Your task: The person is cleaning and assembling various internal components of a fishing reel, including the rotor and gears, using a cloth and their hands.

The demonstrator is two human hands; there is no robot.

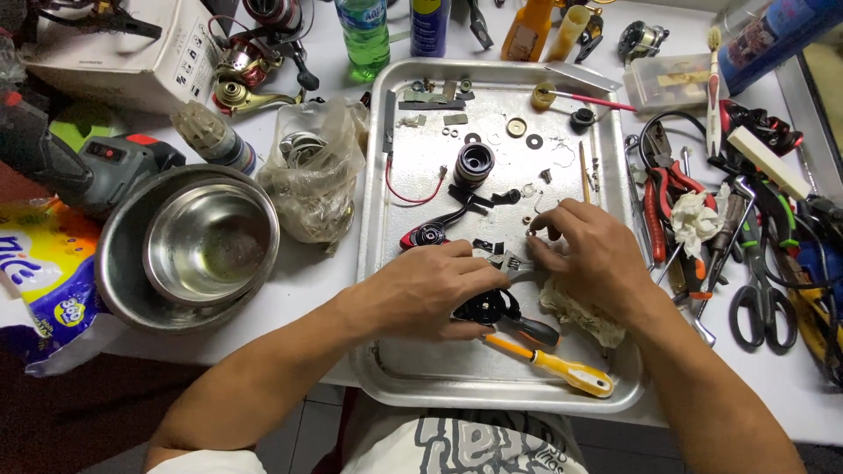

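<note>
The work surface is a white table [307, 272], crowded with tools and containers. A rectangular metal tray [492, 386] with rounded corners and a dull, scuffed sheen sits at the centre near edge.

The left hand [435, 290] rests on the tray's near-centre area, fingers curled around a black, glossy reel body [487, 307]; the grasp is closed on that part. The right hand [593, 254] lies just right of it, fingertips pinched together at a small metal part [529, 235]; the part is too small to identify. A small adjustable wrench [509, 261], grey steel, lies between the two hands, touching the left hand's fingers.

Just near the hands lie two screwdrivers: one with a black-and-orange handle [531, 331], one with a yellow handle [575, 375]. A crumpled, stained rag [580, 318] lies under the right wrist.

Farther on the tray: a cylindrical black spool [474, 164], a black crank handle with red knob [430, 233], a thin red wire [408, 195], and scattered washers [531, 140] and rings.

Left of the tray stand two nested stainless-steel bowls [198, 250], smooth and round, and a wrinkled clear plastic bag [316, 180]. Right of the tray lie red-handled pliers [659, 189], black scissors [760, 303] and a crumpled tissue [698, 218].
</note>
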